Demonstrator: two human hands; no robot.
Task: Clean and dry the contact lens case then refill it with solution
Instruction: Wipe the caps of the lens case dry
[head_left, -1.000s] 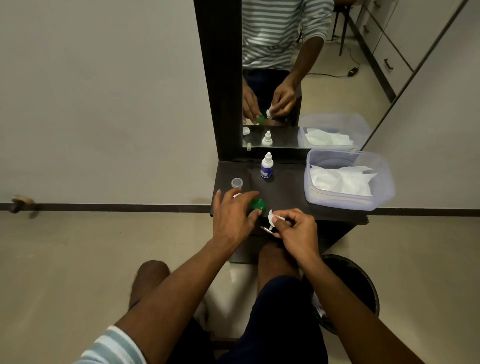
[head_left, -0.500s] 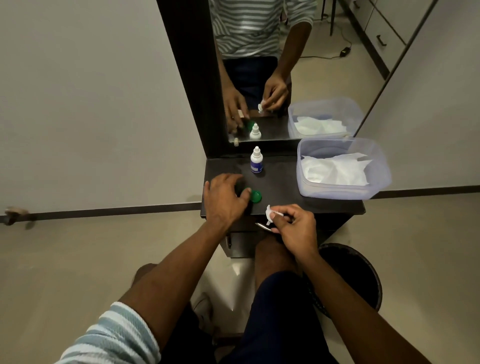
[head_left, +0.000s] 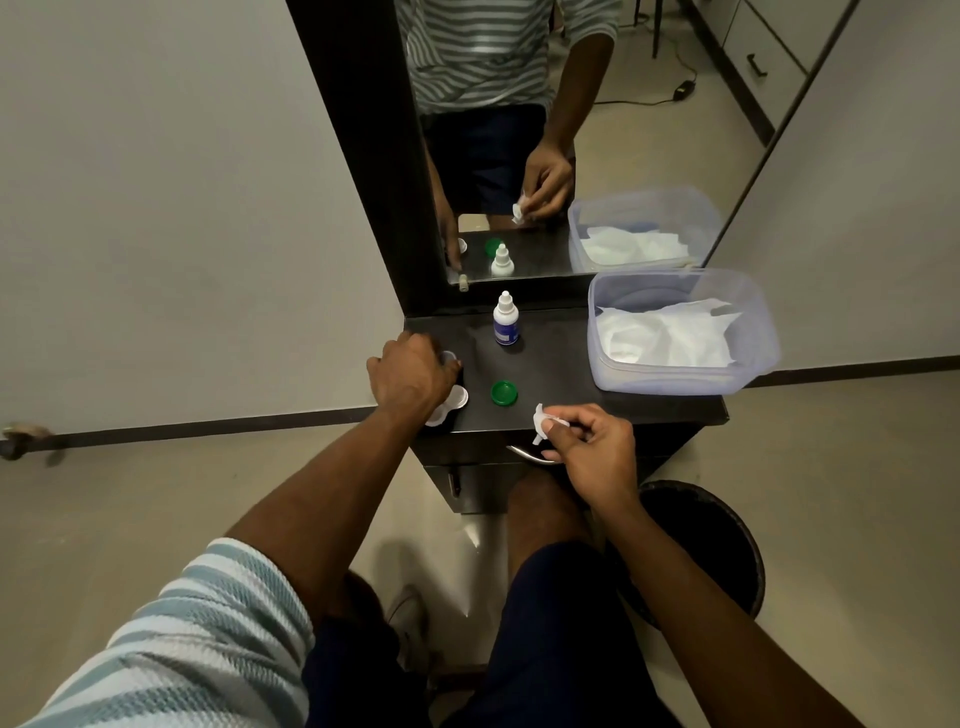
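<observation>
1. On the dark shelf (head_left: 597, 374) under the mirror, the green cap (head_left: 504, 392) now lies by itself, well clear of both hands; a second ago the left hand's fingertips were right against it, so it has been let go and left lying on the shelf.

2. The left hand (head_left: 410, 376) has moved toward the shelf's left edge and now covers most of the white contact lens case (head_left: 453, 401), whose rounded wells show just beside the knuckles. Its fingers curl downward toward a small clear cap (head_left: 448, 356), but whether they actually grip the cap or the case cannot be told.

3. The right hand (head_left: 587, 447) has hardly shifted: it stays near the front edge, pinching a small white piece of tissue (head_left: 540, 418) between thumb and fingertips.

4. The solution bottle (head_left: 505, 326) stands upright and capped near the mirror, untouched, and the tissue tub (head_left: 675, 374) sits at the right.

5. Judged from this, the wiping stage is under way: one cap looks set aside, and the next piece is probably being fetched for drying. Refilling has not begun.
</observation>
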